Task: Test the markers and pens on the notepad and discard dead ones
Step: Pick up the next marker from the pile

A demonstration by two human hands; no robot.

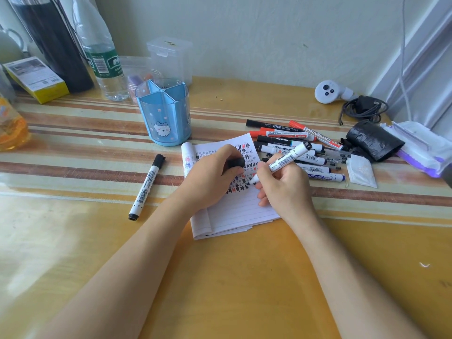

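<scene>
A lined notepad (234, 211) lies mid-table, its upper part covered with black, red and blue hash marks. My right hand (283, 189) grips a white whiteboard marker (286, 160) with its tip down on the paper. My left hand (210, 177) rests on the pad and holds the marker's black cap (236, 163). A pile of several markers and pens (293, 143) lies just right of the pad. One capped black marker (147, 187) lies alone to the left.
A blue divided pen holder (163, 113) stands behind the pad. A water bottle (102, 57), boxes and a clear container (171, 57) line the back left. At right sit a black bag roll (374, 140), a wipes pack (420, 150), a sachet (362, 171) and a white controller (327, 91).
</scene>
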